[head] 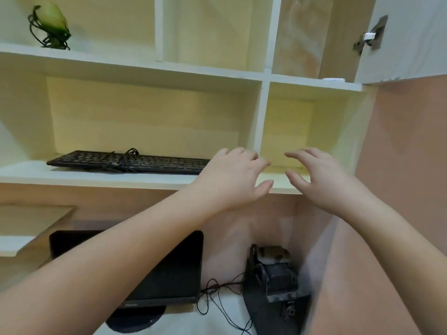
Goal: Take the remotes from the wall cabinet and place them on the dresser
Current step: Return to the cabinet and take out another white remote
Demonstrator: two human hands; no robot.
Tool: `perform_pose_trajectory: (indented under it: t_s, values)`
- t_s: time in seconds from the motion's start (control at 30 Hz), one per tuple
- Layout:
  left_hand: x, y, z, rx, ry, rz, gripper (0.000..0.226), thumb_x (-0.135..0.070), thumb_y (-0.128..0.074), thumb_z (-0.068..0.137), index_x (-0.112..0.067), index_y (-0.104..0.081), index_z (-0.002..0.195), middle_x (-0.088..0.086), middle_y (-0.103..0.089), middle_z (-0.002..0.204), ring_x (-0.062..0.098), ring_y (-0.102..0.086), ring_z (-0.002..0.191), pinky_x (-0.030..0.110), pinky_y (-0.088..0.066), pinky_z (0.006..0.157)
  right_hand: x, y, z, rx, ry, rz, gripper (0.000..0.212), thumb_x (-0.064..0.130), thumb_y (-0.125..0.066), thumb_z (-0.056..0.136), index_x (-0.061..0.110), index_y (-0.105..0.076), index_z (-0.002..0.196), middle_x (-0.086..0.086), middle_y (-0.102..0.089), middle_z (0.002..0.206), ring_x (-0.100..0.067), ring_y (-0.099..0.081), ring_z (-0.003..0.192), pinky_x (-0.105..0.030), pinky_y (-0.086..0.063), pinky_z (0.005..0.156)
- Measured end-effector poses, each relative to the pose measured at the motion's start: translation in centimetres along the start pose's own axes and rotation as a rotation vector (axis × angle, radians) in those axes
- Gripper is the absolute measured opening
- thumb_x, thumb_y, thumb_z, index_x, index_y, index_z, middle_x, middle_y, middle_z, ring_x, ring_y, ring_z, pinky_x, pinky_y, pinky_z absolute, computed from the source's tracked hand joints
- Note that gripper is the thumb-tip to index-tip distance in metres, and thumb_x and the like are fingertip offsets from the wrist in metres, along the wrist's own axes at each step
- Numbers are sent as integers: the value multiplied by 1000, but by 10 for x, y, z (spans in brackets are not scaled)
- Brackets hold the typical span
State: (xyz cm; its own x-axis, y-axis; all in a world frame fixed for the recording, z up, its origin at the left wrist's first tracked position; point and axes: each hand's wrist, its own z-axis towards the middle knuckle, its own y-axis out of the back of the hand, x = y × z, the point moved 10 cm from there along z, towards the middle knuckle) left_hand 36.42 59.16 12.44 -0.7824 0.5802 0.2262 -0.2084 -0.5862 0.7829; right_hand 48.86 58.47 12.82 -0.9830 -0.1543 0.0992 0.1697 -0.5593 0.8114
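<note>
**Clutter I can see that isn't part of the job**

On my feed, a black keyboard (128,162) lies flat in a wide open compartment, its cord (125,158) bundled on top of the keys. Up at the top left, I make out a green ornament (52,20) on a dark wire stand. Below, a black monitor (169,274) stands on a round base, with thin black wires (217,296) trailing beside it. Just right of those sits a dark metal device (273,286) I can't identify.
</note>
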Motion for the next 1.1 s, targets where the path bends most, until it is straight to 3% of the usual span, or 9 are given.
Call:
perform_pose_trajectory:
  t_s: [0.37,0.7,0.8,0.93,1.1]
  values:
    - [-19,31,111,-139,-105,-53,49,-52,-34,96,-28,-44,138,-1,-53,134,20,-47,125,39,-38,100,-62,71,60,-163,-50,-125,46,42,-44,95,28,-43,138,3,-44,142,-17,-40,130,-34,-36,102]
    - [-33,59,208,-188,-42,-162,43,-46,-40,97,-28,-48,135,-4,-53,132,18,-51,120,34,-40,92,-102,122,105,-282,13,-71,44,37,-43,96,29,-40,139,6,-45,140,-15,-41,127,-28,-34,95]
    - [-31,59,238,-180,-22,-193,40,-42,-43,96,-25,-50,132,-1,-55,128,19,-53,116,38,-44,95,-115,127,118,-289,-3,-67,43,32,-43,95,26,-40,138,1,-48,136,-18,-43,123,-29,-34,92]
    - [-25,58,275,-141,8,-221,43,-31,-44,94,-23,-48,136,1,-49,139,20,-50,122,37,-42,100,-130,125,129,-253,-46,-66,46,26,-42,96,18,-36,140,-5,-46,137,-23,-43,124,-32,-35,95]
    - [-18,40,310,44,75,-245,48,-26,-38,95,-23,-41,143,3,-45,148,22,-45,131,34,-40,103,-136,115,140,-202,-66,-49,43,21,-42,95,10,-37,136,-11,-44,138,-26,-41,126,-35,-35,99]
